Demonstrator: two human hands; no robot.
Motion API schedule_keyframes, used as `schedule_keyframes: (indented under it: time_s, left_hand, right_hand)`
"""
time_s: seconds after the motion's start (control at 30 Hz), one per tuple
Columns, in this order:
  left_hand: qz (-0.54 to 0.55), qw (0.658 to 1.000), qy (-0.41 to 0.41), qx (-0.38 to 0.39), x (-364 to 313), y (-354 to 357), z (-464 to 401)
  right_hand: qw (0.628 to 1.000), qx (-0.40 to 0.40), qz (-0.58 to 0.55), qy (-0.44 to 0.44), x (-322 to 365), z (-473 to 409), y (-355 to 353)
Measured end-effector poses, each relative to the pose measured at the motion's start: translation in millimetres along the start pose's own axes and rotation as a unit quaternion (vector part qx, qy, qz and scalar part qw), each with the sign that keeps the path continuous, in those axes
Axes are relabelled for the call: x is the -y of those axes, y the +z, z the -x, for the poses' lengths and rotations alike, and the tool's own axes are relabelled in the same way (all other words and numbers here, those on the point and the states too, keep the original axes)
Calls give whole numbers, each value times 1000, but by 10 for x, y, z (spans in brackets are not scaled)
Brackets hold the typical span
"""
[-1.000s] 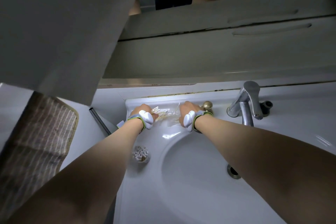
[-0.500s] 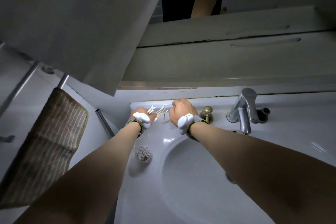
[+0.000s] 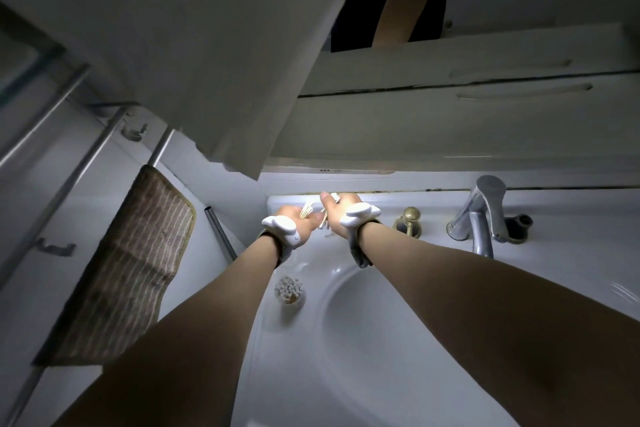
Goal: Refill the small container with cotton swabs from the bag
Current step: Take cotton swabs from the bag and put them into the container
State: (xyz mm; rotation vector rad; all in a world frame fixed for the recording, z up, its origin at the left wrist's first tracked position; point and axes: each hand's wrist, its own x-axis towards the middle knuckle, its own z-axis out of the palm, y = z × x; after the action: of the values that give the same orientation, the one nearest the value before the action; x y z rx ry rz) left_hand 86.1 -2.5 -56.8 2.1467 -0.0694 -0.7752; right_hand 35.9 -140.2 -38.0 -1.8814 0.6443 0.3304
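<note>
Both my hands meet at the back left of the white sink top. My left hand [image 3: 300,218] grips a bunch of wooden-stemmed cotton swabs [image 3: 307,210]. My right hand [image 3: 341,210] is closed on the clear bag [image 3: 325,222], of which only a crumpled bit shows between the hands. The small container [image 3: 290,294], packed with upright white-tipped swabs, stands on the sink top left of the basin, nearer to me than the hands and just beside my left forearm.
The round basin [image 3: 398,333] lies under my right arm. A chrome faucet [image 3: 479,215] and a brass knob [image 3: 410,217] stand at the back right. A striped brown towel [image 3: 128,267] hangs on a rail at the left. A cabinet door [image 3: 207,45] overhangs above the hands.
My hands have drawn close together at the back of the sink top. The swabs stick out of the bag into my left hand. The view has tilted upward and left.
</note>
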Motion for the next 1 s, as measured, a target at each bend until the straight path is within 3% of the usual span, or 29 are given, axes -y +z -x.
schedule_keyframes:
  time_s: [0.2,0.3,0.43,0.53,0.7,0.9,1.0]
  left_hand:
    - [-41,999,16,-8,25,35,36]
    - [-47,997,2,-67,40,29,4]
    - [-25,991,-11,-129,24,12,14]
    - [24,994,-36,-103,-66,37,32]
    - [265,957,-118,-29,-218,178,149]
    - [167,977,-124,44,-190,198,339]
    - [204,969,-123,58,-92,228,378]
  right_hand:
    - [999,-25,-28,2,0,-48,7]
    - [999,14,-14,26,11,-75,-67]
    - [997,8,-71,20,-8,21,-145]
    - [999,15,-36,-22,11,113,-114]
    - [997,42,38,-44,27,199,-78]
    - [992,15,106,-63,5,281,14]
    - [985,19,161,-63,28,308,28]
